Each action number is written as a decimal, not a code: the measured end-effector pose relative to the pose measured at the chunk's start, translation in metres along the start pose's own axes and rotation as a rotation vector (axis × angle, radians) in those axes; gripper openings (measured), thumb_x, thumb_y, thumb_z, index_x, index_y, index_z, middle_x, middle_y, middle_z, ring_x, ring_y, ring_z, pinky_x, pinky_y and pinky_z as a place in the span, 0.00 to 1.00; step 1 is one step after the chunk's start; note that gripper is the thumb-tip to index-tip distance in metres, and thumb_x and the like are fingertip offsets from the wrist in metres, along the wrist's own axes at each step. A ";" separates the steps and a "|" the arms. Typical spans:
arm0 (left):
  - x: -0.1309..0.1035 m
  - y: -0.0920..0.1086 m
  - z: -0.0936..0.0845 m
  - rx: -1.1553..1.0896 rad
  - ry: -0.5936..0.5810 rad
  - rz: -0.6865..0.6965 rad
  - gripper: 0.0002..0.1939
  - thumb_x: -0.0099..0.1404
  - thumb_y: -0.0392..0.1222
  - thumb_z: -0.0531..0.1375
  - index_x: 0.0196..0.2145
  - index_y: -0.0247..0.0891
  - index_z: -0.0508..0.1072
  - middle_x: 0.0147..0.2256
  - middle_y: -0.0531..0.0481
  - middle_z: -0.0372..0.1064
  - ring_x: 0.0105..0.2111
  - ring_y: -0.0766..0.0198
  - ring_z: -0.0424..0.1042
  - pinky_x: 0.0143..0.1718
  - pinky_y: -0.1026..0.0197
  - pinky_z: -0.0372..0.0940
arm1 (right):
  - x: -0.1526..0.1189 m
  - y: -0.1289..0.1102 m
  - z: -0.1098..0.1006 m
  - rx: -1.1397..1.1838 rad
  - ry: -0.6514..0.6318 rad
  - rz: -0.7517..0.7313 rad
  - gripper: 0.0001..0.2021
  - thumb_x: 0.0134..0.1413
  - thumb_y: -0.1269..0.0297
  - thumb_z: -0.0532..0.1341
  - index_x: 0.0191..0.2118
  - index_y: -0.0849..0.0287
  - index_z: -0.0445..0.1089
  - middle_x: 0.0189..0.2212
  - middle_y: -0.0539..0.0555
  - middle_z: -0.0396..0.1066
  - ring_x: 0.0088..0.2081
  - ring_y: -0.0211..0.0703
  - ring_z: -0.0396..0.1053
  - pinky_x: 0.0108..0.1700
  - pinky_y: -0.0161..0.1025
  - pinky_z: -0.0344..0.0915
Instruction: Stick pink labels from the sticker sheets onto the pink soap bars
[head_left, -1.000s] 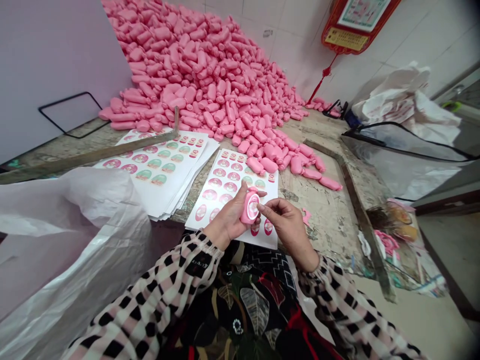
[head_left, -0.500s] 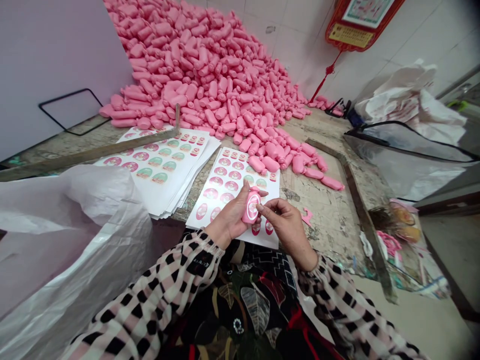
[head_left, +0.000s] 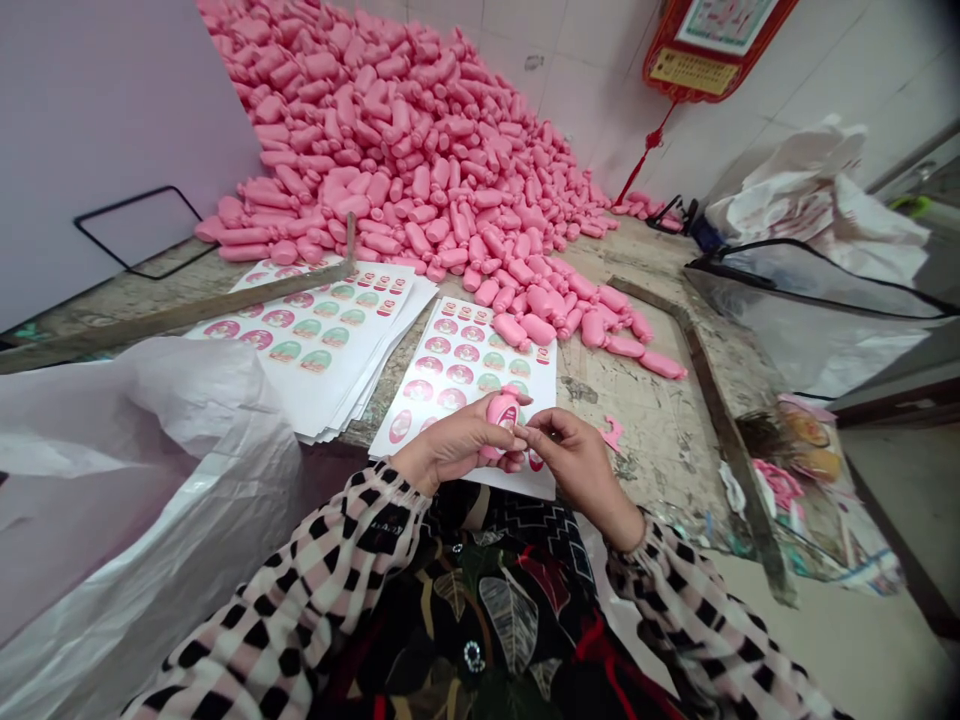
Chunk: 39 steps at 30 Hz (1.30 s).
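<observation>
My left hand is wrapped round a small pink plastic bottle, neck pointing away from me. An oval pink-and-white sticker lies on the bottle's upper face. My right hand comes in from the right, thumb and forefinger pinched at the sticker's lower right edge. Whatever is between those fingertips is too small to make out. Beneath both hands lies a sheet of stickers with pink and green labels in rows.
A large heap of pink bottles covers the back. More sticker sheets are stacked at left beside a white plastic bag. Wooden strips edge the worktop. A small pink plastic piece lies right of my hands.
Both hands and the bottle have come slightly lower, toward me. My left thumb has moved down across the bottle's lower part. The right fingertips have slid from mid-sticker to its lower edge.
</observation>
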<state>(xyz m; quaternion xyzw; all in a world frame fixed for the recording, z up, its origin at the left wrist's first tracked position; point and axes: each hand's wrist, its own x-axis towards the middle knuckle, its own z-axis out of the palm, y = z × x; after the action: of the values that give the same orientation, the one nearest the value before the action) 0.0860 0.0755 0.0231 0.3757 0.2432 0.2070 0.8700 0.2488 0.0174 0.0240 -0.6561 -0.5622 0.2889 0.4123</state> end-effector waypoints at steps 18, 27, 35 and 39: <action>0.002 -0.017 0.024 0.069 -0.132 -0.100 0.40 0.50 0.30 0.62 0.54 0.47 0.46 0.27 0.54 0.67 0.24 0.64 0.72 0.30 0.56 0.67 | -0.013 -0.003 0.008 0.972 -0.233 0.475 0.11 0.42 0.61 0.66 0.31 0.60 0.68 0.22 0.48 0.69 0.21 0.32 0.63 0.21 0.29 0.58; 0.002 -0.020 0.030 0.078 -0.141 -0.129 0.34 0.53 0.36 0.61 0.53 0.45 0.47 0.26 0.53 0.68 0.22 0.64 0.71 0.27 0.57 0.68 | -0.021 0.001 0.010 0.893 -0.185 0.468 0.11 0.44 0.59 0.65 0.31 0.59 0.68 0.20 0.46 0.66 0.16 0.30 0.57 0.16 0.27 0.52; 0.003 -0.027 0.035 0.224 -0.152 -0.153 0.36 0.59 0.46 0.58 0.57 0.46 0.40 0.22 0.54 0.68 0.15 0.66 0.68 0.19 0.64 0.64 | -0.029 0.000 0.004 0.910 -0.236 0.495 0.13 0.48 0.54 0.61 0.29 0.59 0.66 0.17 0.48 0.67 0.17 0.35 0.63 0.18 0.29 0.56; 0.004 -0.029 0.040 0.268 -0.204 -0.148 0.33 0.63 0.49 0.52 0.59 0.46 0.39 0.21 0.53 0.67 0.14 0.67 0.67 0.18 0.66 0.63 | -0.036 0.001 -0.003 0.940 -0.176 0.533 0.12 0.45 0.55 0.63 0.27 0.60 0.66 0.18 0.48 0.68 0.19 0.35 0.64 0.21 0.30 0.58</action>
<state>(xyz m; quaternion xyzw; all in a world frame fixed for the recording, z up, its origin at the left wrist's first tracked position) 0.1170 0.0370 0.0241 0.4883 0.2060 0.0687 0.8453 0.2442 -0.0185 0.0212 -0.4942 -0.2191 0.6574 0.5249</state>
